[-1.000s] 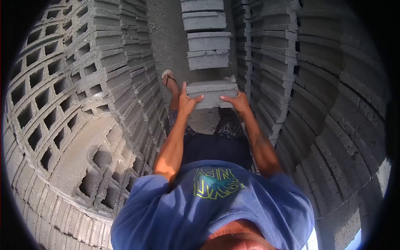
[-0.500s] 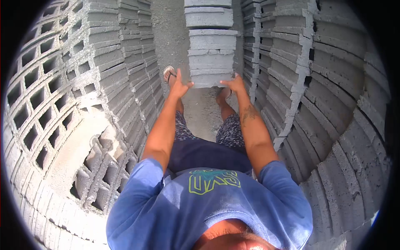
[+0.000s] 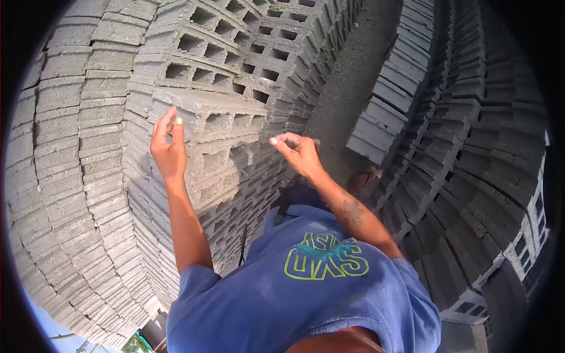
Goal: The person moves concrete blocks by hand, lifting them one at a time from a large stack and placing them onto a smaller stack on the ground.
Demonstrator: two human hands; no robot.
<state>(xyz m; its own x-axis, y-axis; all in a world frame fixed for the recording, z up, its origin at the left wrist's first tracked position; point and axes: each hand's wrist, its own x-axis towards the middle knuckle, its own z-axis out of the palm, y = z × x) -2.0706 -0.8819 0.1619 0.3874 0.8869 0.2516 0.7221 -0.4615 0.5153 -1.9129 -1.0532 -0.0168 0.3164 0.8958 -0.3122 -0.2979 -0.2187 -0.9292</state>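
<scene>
A grey hollow concrete block [image 3: 203, 101] lies on top of the stack at the left, its holes facing me. My left hand [image 3: 168, 141] is raised in front of the block's left end, fingers curved and thumb apart, with nothing held. Near the block's right end is my right hand [image 3: 299, 153], thumb and fingers loosely bent and nothing seen between them. Whether either hand touches the block cannot be made out.
Tall stacks of blocks [image 3: 100, 117] rise at the left. A low row of blocks [image 3: 391, 100] stands on the gravel ground [image 3: 341, 94]. More stacked blocks [image 3: 471, 194] line the right side. One sandalled foot [image 3: 360, 179] shows beside the low row.
The view and my body have turned left, from the low row to the left stack. Both hands have left the row's near block and risen to the stack's top.
</scene>
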